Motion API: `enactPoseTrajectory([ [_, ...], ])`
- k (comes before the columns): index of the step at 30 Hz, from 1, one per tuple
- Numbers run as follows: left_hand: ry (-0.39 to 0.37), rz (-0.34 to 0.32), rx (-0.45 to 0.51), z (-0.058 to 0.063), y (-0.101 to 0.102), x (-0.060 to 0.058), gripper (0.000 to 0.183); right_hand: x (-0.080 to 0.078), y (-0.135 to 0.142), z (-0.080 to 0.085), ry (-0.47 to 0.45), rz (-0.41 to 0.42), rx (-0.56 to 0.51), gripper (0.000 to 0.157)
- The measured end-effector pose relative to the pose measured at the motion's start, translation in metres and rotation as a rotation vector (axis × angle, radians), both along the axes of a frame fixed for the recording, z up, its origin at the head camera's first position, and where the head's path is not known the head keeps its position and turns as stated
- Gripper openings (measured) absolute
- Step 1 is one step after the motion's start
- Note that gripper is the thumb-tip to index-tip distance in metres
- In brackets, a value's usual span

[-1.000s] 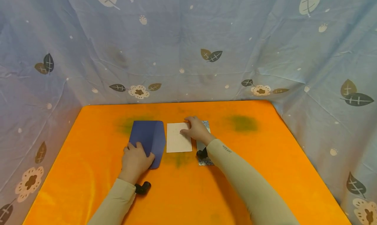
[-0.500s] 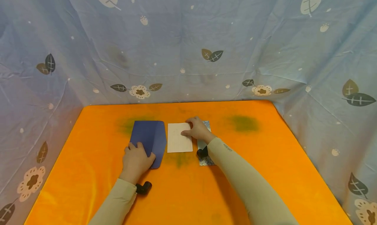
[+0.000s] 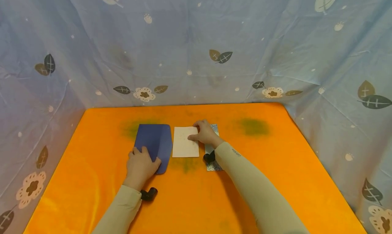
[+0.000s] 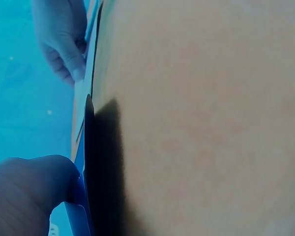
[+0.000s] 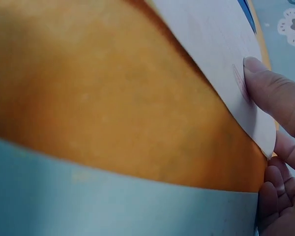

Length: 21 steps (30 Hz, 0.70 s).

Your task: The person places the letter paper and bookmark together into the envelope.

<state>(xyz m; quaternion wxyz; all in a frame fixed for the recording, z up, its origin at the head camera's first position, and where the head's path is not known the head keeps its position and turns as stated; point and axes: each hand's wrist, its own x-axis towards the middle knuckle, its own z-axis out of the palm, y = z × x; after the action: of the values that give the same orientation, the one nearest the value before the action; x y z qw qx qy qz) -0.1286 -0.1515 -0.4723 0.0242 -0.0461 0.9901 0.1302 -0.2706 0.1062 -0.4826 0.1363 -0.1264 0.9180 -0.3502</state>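
In the head view, my left hand (image 3: 141,166) lies over the lower left part of a blue envelope (image 3: 153,138), fingers spread, thumb near its lower edge. The left wrist view shows that thumb (image 4: 39,184) against the blue edge, with a dark shadow beneath. My right hand (image 3: 204,133) pinches the upper right part of a white card (image 3: 183,144), just right of the envelope. Close up, the right thumb (image 5: 273,91) lies on the card's face, beside faint reddish marks, with fingers at its edge.
A pale strip with glittery silver ends (image 3: 214,166) lies under the right wrist, partly hidden. Both wrists carry small black devices. The orange-covered table (image 3: 190,203) is enclosed by blue patterned cloth (image 3: 171,50) at the back and sides.
Both hands, the blue envelope and the white card keep practically the same places. Only the head view shifts very slightly.
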Motion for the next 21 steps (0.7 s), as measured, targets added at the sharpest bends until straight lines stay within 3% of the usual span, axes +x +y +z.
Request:
enactPoseTrajectory([
  [14, -0.001, -0.001, 0.0, -0.003, 0.001, 0.002, 0.085, 0.007, -0.006, -0.001, 0.071, -0.028, 0.025, 0.061],
  [21, 0.009, 0.002, -0.002, -0.002, 0.001, 0.001, 0.083, 0.016, -0.011, 0.007, 0.084, -0.009, 0.011, 0.064],
])
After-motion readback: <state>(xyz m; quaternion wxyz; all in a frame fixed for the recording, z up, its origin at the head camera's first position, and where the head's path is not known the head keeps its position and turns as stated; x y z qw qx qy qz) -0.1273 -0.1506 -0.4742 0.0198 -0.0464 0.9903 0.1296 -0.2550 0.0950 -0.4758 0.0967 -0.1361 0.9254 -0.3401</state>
